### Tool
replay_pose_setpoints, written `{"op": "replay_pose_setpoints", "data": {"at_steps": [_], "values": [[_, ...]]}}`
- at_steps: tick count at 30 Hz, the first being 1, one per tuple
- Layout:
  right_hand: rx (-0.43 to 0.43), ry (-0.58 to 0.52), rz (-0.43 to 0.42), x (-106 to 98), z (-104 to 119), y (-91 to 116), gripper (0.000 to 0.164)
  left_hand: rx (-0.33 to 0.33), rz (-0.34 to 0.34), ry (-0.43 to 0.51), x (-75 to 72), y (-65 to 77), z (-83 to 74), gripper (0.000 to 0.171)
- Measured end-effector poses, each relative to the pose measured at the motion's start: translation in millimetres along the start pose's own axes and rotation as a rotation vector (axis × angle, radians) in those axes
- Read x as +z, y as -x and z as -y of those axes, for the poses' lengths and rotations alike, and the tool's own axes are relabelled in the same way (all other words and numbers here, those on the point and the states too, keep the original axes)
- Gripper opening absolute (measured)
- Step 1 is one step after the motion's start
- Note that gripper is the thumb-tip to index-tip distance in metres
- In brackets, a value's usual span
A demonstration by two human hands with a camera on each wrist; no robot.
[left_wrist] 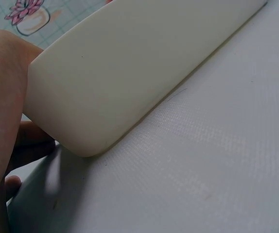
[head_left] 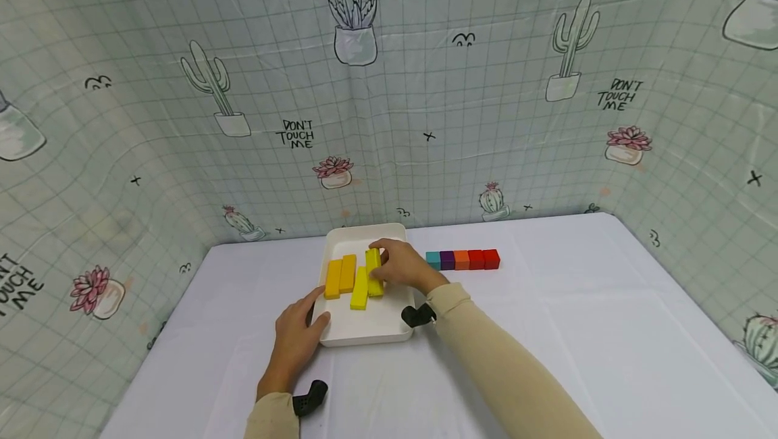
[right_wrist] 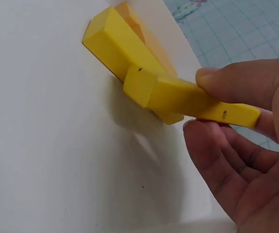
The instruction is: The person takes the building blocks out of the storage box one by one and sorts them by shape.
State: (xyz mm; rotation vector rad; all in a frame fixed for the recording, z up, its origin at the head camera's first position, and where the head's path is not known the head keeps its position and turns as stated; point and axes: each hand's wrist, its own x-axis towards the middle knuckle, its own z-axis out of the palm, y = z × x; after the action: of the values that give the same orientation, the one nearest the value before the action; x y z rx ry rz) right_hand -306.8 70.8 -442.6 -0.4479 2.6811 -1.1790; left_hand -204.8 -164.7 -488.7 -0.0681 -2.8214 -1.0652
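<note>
A white tray (head_left: 367,327) lies on the table, its near left side held by my left hand (head_left: 294,334). The left wrist view shows the outer wall of the tray (left_wrist: 125,73), with fingers behind its corner. Over the tray, my right hand (head_left: 404,265) pinches a yellow block (right_wrist: 178,97) between thumb and fingertips. This long block is tilted in the right wrist view. Close by lies another yellow block (right_wrist: 125,46), partly behind the held one. Two yellow-orange blocks (head_left: 333,279) lie side by side on the tray's left.
Right of the tray stands a row of small cubes: a teal cube (head_left: 433,261), a purple cube (head_left: 447,261), an orange cube (head_left: 462,260) and two red cubes (head_left: 484,259). A patterned cloth (head_left: 389,101) hangs behind the white-covered table (head_left: 547,344).
</note>
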Motion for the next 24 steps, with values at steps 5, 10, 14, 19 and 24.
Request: {"op": "replay_pose_setpoints", "data": {"at_steps": [5, 10, 14, 19, 24], "values": [[-0.013, -0.114, -0.026, -2, -3, 1, 0.061, -0.007, 0.005, 0.002, 0.4, 0.8, 0.7, 0.055], [-0.005, -0.278, -0.038, -3, -6, 4, 0.061, -0.01, 0.005, 0.001, 0.1, 0.7, 0.9, 0.055], [-0.013, -0.353, -0.044, -4, -6, 8, 0.06, 0.006, 0.004, -0.004, 0.0, -0.2, 0.6, 0.055], [0.003, -0.404, -0.061, -3, -5, 12, 0.062, -0.001, 0.007, -0.003, 0.6, 0.0, 1.7, 0.055], [0.029, -0.458, -0.096, -3, -4, 18, 0.066, -0.002, 0.006, 0.001, 0.4, -0.5, 1.9, 0.055]]}}
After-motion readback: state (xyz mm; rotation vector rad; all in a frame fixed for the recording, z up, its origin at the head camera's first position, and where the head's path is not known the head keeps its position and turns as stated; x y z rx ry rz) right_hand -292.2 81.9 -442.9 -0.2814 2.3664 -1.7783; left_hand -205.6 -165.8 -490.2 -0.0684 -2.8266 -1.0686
